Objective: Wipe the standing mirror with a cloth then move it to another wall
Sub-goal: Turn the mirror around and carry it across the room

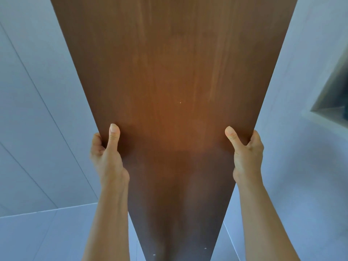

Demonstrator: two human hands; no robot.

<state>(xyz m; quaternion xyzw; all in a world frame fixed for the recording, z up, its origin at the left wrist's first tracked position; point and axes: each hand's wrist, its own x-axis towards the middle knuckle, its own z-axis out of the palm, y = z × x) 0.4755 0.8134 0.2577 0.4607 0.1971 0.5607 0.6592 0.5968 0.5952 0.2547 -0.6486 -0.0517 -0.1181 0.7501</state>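
The standing mirror (175, 76) fills the middle of the view with its brown wooden back facing me; the glass side is hidden. It stands upright and narrows toward the floor. My left hand (107, 157) grips its left edge, thumb flat on the back and fingers wrapped round the front. On the opposite edge, at about the same height, my right hand (246, 153) holds it the same way. No cloth is in sight.
A pale panelled wall (33, 113) with slanting seams runs on the left and meets the light floor (47, 232). On the right is a plain wall with a recessed window frame (333, 98) at the edge.
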